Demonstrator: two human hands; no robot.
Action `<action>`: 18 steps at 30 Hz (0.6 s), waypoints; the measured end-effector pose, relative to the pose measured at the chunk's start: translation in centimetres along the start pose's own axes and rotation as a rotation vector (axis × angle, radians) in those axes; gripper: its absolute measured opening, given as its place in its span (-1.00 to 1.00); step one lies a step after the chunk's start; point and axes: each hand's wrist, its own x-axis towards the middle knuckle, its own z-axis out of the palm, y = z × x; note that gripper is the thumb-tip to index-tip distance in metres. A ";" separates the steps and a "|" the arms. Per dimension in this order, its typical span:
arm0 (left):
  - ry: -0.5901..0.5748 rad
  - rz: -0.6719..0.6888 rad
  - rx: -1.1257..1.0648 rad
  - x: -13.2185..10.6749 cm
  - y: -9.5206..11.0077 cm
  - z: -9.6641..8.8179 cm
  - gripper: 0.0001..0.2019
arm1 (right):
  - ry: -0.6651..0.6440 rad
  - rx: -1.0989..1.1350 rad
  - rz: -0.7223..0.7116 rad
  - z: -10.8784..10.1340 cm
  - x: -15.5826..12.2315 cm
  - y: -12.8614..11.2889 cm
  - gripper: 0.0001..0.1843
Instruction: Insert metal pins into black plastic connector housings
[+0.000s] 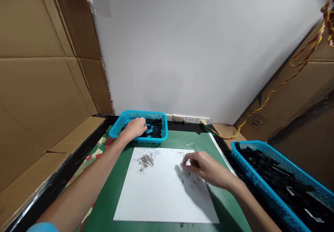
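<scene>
Metal bits [193, 177] beneath right fingers [190, 156]

Baskets [146, 114] are blue, their parts [158, 128] mostly black, metal bits [146, 160] silvery, paper [161, 193] white, mat [106, 197] green, cloth [101, 145] camouflage-patterned with red.

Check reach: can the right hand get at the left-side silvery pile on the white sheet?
Likely yes: nothing visible stands between the right hand and the silvery pile across the white sheet.

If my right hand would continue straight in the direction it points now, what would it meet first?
Straight leftward over the white sheet, the right hand would probably meet the heap of small silvery pieces first, though its height is unclear and it might pass above.
</scene>
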 end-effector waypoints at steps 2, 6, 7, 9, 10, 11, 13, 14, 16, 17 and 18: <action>0.063 -0.027 -0.014 -0.5 -0.6 -1.0 -0.90 | -0.089 0.020 -0.036 1.0 0.8 -0.8 -0.87; 0.187 -0.049 -0.072 -2.2 -1.6 -2.8 -0.83 | -0.129 0.034 -0.055 2.4 2.0 -0.5 -0.85; 0.223 -0.035 -0.114 -2.9 -1.7 -3.0 -0.82 | -0.134 0.039 -0.057 2.7 2.1 -0.3 -0.87; 0.307 0.026 -0.324 -4.5 -1.3 -2.9 -0.79 | -0.148 0.052 -0.070 3.3 2.3 0.0 -0.88; 0.321 0.071 -0.502 -5.5 -0.8 -2.6 -0.76 | -0.156 0.056 -0.080 3.6 2.3 0.0 -0.87; 0.306 0.103 -0.702 -6.5 -0.2 -2.1 -0.72 | -0.161 0.055 -0.092 3.8 2.3 -0.1 -0.85; 0.184 0.133 -1.085 -8.6 1.5 -0.7 -0.60 | -0.160 0.033 -0.118 4.1 2.2 -0.4 -0.84; 0.127 0.131 -1.238 -9.6 2.4 0.2 -0.55 | -0.152 0.018 -0.127 4.2 2.1 -0.6 -0.84; 0.052 0.106 -1.406 -11.4 4.3 2.1 -0.49 | -0.125 0.002 -0.142 4.3 1.9 -1.0 -0.84; -0.006 0.085 -1.450 -12.2 5.1 3.0 -0.47 | -0.113 0.009 -0.152 4.2 1.8 -1.2 -0.84; -0.049 0.067 -1.481 -12.8 5.8 3.9 -0.45 | -0.101 0.026 -0.162 4.1 1.7 -1.3 -0.84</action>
